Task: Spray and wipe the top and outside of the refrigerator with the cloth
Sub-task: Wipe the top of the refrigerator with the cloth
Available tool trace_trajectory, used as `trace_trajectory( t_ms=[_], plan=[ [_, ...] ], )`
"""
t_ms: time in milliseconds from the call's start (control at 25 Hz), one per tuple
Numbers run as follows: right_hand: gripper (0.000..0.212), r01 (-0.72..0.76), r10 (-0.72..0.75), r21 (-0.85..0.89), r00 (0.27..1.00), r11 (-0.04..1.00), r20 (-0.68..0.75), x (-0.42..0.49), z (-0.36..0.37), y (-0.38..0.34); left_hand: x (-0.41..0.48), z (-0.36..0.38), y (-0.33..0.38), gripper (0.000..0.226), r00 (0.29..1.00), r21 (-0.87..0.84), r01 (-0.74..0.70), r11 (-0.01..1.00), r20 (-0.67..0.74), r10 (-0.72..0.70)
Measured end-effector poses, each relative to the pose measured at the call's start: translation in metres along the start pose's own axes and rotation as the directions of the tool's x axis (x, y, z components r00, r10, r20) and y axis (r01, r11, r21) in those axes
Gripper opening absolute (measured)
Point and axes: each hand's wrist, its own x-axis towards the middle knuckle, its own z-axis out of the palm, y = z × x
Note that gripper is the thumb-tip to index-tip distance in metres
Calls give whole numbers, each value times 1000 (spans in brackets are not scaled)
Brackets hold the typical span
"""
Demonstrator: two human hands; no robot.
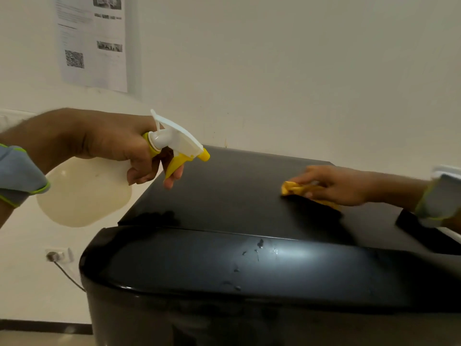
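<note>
Hands busy: left hand [117, 143] grips bottle [84, 193], right hand [334, 184] holds cloth [293, 188] on fridge [224, 196].
Wet drops [259, 244] at lower middle may dry into marks; cloth is far off at right.

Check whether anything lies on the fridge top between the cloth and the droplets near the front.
Nothing visible does. The right hand holds the yellow cloth on the refrigerator top, and only bare black surface lies between it and the droplets. The left hand holds the spray bottle aside.
</note>
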Motion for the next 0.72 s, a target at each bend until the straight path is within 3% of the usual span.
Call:
trace_trajectory(
  t_ms=[40,120,240,320,400,440,480,600,720],
  plan=[
    [49,26,-26,-18,999,1000,-18,23,12,-17,3,1,3,50,1000,-8,-10,1000,13,10],
    [42,217,-216,36,976,975,-34,38,29,-66,8,2,1,51,1000,-16,-21,1000,4,21],
    [42,378,-399,170,910,910,112,3,17,-70,8,-2,-13,52,1000,-32,-11,999,-7,11],
    [40,218,-256,208,950,953,178,-15,4,-30,3,-1,-23,52,1000,-45,7,999,-6,-7],
    [37,-66,62,61,996,996,57,4,-3,8,1,-1,-29,52,1000,-62,4,998,-4,-4],
    [35,-168,168,-12,986,986,0,24,-3,14,2,-2,-31,52,1000,-58,1,998,-2,-1],
    [30,-185,184,-35,983,982,-25,46,4,11,3,-3,-31,50,1000,-54,-5,999,4,5],
    [29,92,-90,23,993,995,-72,89,39,-50,8,-7,-32,42,1000,-30,-14,999,-1,14],
    [43,394,-394,12,919,919,27,70,28,-88,6,-9,-45,43,1000,-50,-23,998,-19,22]
  ],
)
